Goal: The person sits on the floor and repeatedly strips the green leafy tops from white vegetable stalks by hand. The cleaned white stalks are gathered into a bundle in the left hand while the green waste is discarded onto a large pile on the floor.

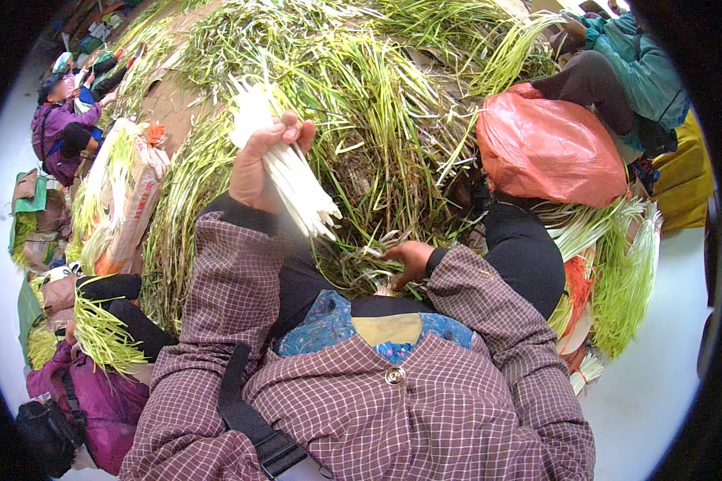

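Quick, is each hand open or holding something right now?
Left hand: closed around a bundle of pale stalks.
Right hand: low beside loose green stalks; its grip cannot be told.

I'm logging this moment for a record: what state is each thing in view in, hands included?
Left hand, closed around the pale stalks
Pale stalks, gathered in a bundle, tilted
Stalk heap, loose, tangled, spread out
Right hand, low at the heap's near edge, fingers partly curled; grip unclear
Red-orange bag, puffed out, creased
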Demonstrator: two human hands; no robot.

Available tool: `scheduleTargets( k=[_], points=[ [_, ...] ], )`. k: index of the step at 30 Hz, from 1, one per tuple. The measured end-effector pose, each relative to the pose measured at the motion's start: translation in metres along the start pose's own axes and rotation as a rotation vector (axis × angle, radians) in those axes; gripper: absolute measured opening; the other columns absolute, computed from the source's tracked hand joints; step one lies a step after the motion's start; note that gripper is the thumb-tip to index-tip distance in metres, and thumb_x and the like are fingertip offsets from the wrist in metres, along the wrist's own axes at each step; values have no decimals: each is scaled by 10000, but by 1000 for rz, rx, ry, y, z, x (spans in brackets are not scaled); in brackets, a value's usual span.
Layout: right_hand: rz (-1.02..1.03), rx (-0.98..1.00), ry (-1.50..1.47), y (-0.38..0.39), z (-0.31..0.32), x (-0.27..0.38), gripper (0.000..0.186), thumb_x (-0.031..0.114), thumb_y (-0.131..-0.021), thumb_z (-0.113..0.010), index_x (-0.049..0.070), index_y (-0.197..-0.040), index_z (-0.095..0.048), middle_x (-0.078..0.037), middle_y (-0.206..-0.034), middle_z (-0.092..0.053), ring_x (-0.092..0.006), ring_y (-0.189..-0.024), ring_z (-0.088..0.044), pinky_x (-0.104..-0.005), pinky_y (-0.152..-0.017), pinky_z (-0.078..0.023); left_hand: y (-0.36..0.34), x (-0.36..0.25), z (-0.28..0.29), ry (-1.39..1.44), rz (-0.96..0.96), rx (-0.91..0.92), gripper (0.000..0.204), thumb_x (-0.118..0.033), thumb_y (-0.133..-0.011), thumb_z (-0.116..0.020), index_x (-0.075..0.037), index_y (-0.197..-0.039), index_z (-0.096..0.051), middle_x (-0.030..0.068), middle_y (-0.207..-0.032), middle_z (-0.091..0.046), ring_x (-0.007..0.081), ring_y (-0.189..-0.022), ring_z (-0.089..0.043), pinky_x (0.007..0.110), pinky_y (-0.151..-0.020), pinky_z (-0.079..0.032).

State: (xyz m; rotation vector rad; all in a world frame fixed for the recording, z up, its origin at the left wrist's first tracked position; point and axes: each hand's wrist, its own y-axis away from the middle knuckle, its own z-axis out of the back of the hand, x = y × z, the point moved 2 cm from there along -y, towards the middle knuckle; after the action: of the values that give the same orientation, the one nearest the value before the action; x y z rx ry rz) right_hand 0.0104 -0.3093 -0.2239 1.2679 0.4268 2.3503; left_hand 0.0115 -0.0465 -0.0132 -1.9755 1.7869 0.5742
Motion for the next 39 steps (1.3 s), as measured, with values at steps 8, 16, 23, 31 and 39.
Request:
scheduleTargets(
  k=[8, 16, 23, 31, 39],
  points=[
    [-218, -799, 2, -12, 37, -30, 469, 140, -765, -685, -44, -1173, -549, -192, -1021, -651, -304, -884, -642, -364, -797, -511, 2, 8, -16, 63, -40, 70, 272, -46, -791, -614, 32, -1033, -519, 86, -898, -547, 188, -851, -545, 295, -880, -478],
    [-449, -655, -347, -49, 17, -85, 391, 160, -837, -669, -88, -1120, -563, -160, -822, -672, -149, -626, -630, -315, -560, -509, 0, 12, -5, -42, -30, 72, 212, -34, -778, -625, -3, -963, -526, 89, -1180, -441, 123, -800, -431, 245, -746, -427],
    [-215, -663, -638, -31, 32, -67, 176, 157, -810, -702, 8, -811, -608, -29, -692, -625, -93, -580, -568, -258, -532, -463, 5, 21, -15, -11, 64, -231, 193, 18, -821, -568, -5, -999, -495, 78, -1071, -502, 134, -819, -539, 266, -784, -500],
    [-73, -435, -516, 25, 66, 15, 160, 150, -851, -662, 6, -836, -594, -14, -661, -617, -85, -568, -571, -240, -499, -458, 1, 14, -2, 125, 42, -47, 254, 10, -824, -483, 32, -1073, -436, 124, -1118, -506, 89, -670, -473, 227, -608, -440],
    [1158, -103, -1120, 129, 140, 128, 239, 156, -833, -672, -4, -716, -539, -87, -582, -575, -169, -491, -559, -269, -429, -418, 2, 14, -5, 65, 76, -9, 373, -14, -826, -495, 87, -1178, -423, 184, -1246, -482, 75, -675, -491, 225, -610, -462]
  ],
)
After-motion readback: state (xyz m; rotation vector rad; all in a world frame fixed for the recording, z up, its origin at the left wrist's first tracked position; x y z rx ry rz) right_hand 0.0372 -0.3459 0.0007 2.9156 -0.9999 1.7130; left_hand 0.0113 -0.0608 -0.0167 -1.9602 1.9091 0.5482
